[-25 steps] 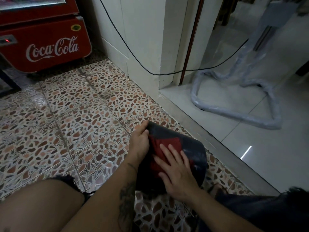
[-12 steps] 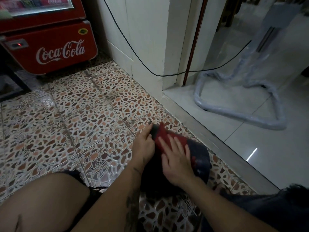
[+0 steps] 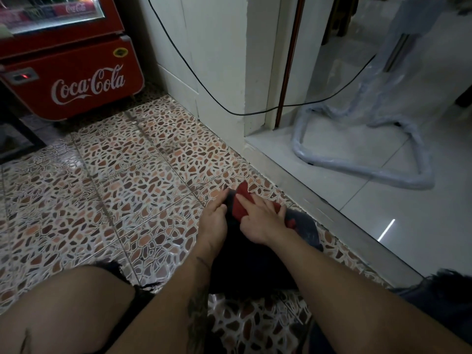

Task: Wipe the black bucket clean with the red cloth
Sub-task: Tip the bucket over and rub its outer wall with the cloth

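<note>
The black bucket (image 3: 305, 227) lies on its side on the patterned tile floor between my knees, its far end pointing away from me. My left hand (image 3: 214, 222) grips the bucket's far left edge and holds it steady. My right hand (image 3: 260, 222) presses the red cloth (image 3: 241, 204) flat against the bucket's upper side near its far end. Part of the cloth sticks out past my fingertips, and a small red bit (image 3: 290, 222) shows to the right of my hand. Most of the bucket's near part is dark and hidden under my forearms.
A red Coca-Cola cooler (image 3: 74, 80) stands at the back left. A white wall corner (image 3: 222, 72) with a black cable (image 3: 255, 114) rises behind. A raised metal threshold (image 3: 332, 215) runs to the right, with a plastic-wrapped metal frame (image 3: 370, 172) on the pale floor beyond.
My right hand has slid the red cloth away from me along the bucket toward its far end. My left hand has kept hold of the bucket's edge.
</note>
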Demonstrator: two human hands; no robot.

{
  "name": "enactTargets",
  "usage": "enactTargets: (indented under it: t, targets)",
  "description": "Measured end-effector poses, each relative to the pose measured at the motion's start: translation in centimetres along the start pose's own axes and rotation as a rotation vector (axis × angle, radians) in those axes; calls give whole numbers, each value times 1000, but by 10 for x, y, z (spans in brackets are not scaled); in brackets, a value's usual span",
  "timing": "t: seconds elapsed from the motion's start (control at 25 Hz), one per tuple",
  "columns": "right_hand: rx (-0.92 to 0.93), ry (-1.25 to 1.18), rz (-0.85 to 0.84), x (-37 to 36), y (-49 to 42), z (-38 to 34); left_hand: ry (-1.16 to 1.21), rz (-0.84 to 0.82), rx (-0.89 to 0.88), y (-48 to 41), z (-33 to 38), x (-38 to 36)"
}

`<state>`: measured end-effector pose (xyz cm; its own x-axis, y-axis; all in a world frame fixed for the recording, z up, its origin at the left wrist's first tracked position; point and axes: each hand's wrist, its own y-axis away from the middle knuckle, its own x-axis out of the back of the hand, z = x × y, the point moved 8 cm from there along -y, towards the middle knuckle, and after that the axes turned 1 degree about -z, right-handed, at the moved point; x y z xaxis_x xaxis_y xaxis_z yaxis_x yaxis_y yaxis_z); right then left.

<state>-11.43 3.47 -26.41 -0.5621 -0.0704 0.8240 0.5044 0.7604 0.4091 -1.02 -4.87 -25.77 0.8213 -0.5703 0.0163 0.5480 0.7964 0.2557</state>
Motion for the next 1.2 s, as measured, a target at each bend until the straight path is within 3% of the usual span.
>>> enactTargets:
  t: [0.12, 0.36, 0.64, 0.8, 0.88, 1.0, 1.2]
  targets:
    - [4, -16, 2, 4, 0, -14, 20, -2, -8, -2, -2, 1]
    - [234, 6, 114, -22, 59, 3, 81, 20, 56, -9, -6, -3]
    - [-72, -50, 13, 5, -16, 11, -10, -15, -18, 4, 2, -4]
    - [-35, -29, 216, -18, 23, 45, -160, 21, -20, -9, 2, -3]
    - [-142, -20, 312, -21, 48, 84, -229, 44, -14, -13, 3, -4]
    - [-325, -44, 270, -20, 64, 114, -417, 86, -128, -13, 14, -7]
    - [-44, 38, 266, -43, 77, 54, -705, 141, -366, 2, 41, -10]
